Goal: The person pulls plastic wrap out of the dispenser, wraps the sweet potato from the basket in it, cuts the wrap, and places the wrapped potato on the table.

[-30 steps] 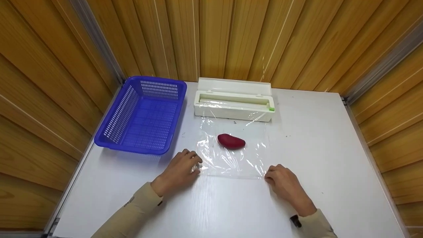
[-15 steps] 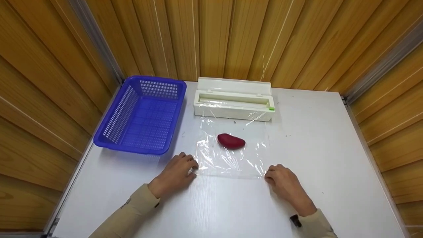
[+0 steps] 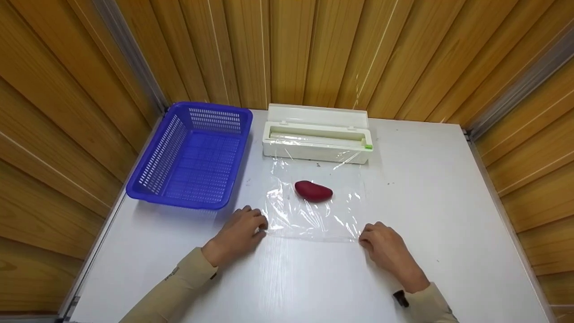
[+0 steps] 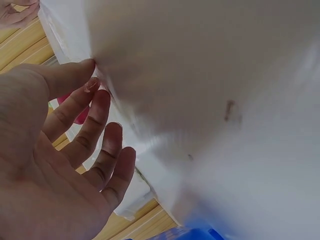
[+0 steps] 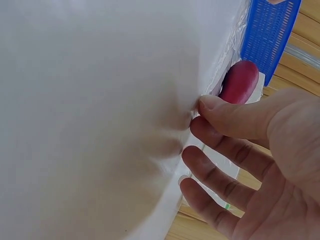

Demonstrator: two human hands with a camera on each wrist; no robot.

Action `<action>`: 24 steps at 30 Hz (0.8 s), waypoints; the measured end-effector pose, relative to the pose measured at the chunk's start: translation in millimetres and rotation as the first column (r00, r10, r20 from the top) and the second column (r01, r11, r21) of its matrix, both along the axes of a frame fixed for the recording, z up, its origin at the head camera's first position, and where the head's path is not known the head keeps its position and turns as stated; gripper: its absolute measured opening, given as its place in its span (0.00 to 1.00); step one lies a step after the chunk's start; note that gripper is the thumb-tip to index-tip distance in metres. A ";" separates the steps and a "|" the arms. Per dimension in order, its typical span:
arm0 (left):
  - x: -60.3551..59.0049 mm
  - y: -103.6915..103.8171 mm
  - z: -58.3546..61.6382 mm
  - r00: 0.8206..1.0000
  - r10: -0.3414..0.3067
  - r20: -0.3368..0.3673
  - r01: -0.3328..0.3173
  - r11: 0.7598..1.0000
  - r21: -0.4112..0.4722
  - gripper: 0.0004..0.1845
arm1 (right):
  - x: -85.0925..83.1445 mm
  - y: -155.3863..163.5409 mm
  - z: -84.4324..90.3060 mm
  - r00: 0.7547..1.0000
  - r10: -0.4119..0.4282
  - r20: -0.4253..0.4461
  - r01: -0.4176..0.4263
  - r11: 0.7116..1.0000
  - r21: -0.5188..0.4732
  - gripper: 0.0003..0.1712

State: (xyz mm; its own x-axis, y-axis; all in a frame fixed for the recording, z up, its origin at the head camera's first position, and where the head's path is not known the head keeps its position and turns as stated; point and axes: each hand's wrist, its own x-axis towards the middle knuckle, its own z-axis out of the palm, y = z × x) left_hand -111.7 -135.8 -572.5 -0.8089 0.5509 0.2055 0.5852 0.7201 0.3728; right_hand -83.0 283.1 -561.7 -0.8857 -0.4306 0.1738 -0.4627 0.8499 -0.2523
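Head view: two hands (image 3: 240,233) (image 3: 386,246) pinch one film (image 3: 309,224); one red object (image 3: 313,191)

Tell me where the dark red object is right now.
In the head view, the dark red object lies near the middle, within the clear film's outline, in front of the white box and right of the blue basket.

Here the left hand's grip (image 3: 237,234) pinches one near corner of the clear film (image 3: 289,222), and over on the other corner it's the right hand's grip (image 3: 386,249)! A dark red, rounded piece (image 3: 313,191) sits on the film, which runs back to the open white box (image 3: 318,154). Blue basket (image 3: 204,157) to the left, all on the white tabletop (image 3: 435,202).
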 end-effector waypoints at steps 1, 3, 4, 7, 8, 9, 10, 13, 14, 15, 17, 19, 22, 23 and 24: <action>-0.7 0.3 -0.5 1.000 0.000 -0.003 0.000 1.000 0.002 0.03 | -0.1 -0.2 0.1 1.000 -0.004 0.004 0.004 1.000 -0.001 0.10; -2.0 1.2 -1.3 1.000 0.001 -0.011 -0.001 1.000 0.006 0.03 | -0.3 -1.0 -0.1 1.000 -0.012 0.012 0.012 1.000 0.003 0.10; -2.7 1.6 -1.4 1.000 0.001 -0.016 -0.001 1.000 0.008 0.03 | -0.4 -1.2 -0.3 1.000 -0.014 0.011 0.014 1.000 0.006 0.10; -3.9 2.6 -1.8 1.000 0.003 -0.025 -0.002 1.000 0.011 0.04 | -0.4 -1.5 -1.1 1.000 -0.013 0.001 0.013 1.000 0.012 0.10; -4.2 2.8 -2.0 1.000 0.005 -0.026 -0.004 1.000 0.013 0.04 | -0.3 -1.6 -1.6 1.000 -0.012 -0.004 0.012 1.000 0.016 0.10; -4.3 2.9 -2.0 1.000 0.006 -0.027 -0.005 1.000 0.017 0.04 | -0.2 -1.5 -2.1 1.000 -0.011 -0.010 0.011 1.000 0.019 0.11; -4.5 3.0 -2.1 1.000 0.007 -0.027 -0.006 1.000 0.022 0.05 | -0.2 -1.4 -2.7 1.000 -0.008 -0.016 0.008 1.000 0.021 0.11; -4.7 2.9 -1.3 0.999 0.008 -0.036 -0.006 0.999 0.038 0.05 | 0.3 -0.6 -4.7 1.000 -0.007 -0.027 0.007 1.000 0.023 0.11; -4.9 2.9 -0.7 0.999 0.007 -0.040 -0.005 0.999 0.042 0.06 | 0.5 -0.4 -5.2 0.999 -0.008 -0.031 0.008 1.000 0.023 0.11; -5.1 2.9 -0.3 0.999 0.006 -0.046 -0.004 0.999 0.046 0.06 | 0.8 -0.2 -5.6 0.999 -0.007 -0.038 0.008 1.000 0.021 0.11; -5.3 3.0 1.3 0.998 0.003 -0.056 0.000 0.999 0.050 0.06 | 1.7 0.3 -6.0 0.999 -0.003 -0.053 0.004 1.000 0.017 0.11; -5.7 3.3 2.8 0.998 0.003 -0.060 0.000 0.999 0.054 0.05 | 2.6 0.8 -5.9 0.998 0.002 -0.068 -0.001 1.000 0.012 0.11; -6.1 3.7 6.5 0.998 0.009 -0.054 -0.006 0.998 0.061 0.04 | 3.5 1.3 -4.7 0.997 0.004 -0.080 -0.004 1.000 0.012 0.11; -6.3 3.9 7.8 0.999 0.012 -0.053 -0.009 0.998 0.062 0.04 | 3.7 1.6 -4.5 0.997 0.002 -0.078 -0.001 1.000 0.011 0.11; -6.6 4.1 8.8 0.999 0.015 -0.048 -0.012 0.998 0.063 0.03 | 3.8 1.8 -4.1 0.997 -0.004 -0.072 0.005 1.000 0.019 0.10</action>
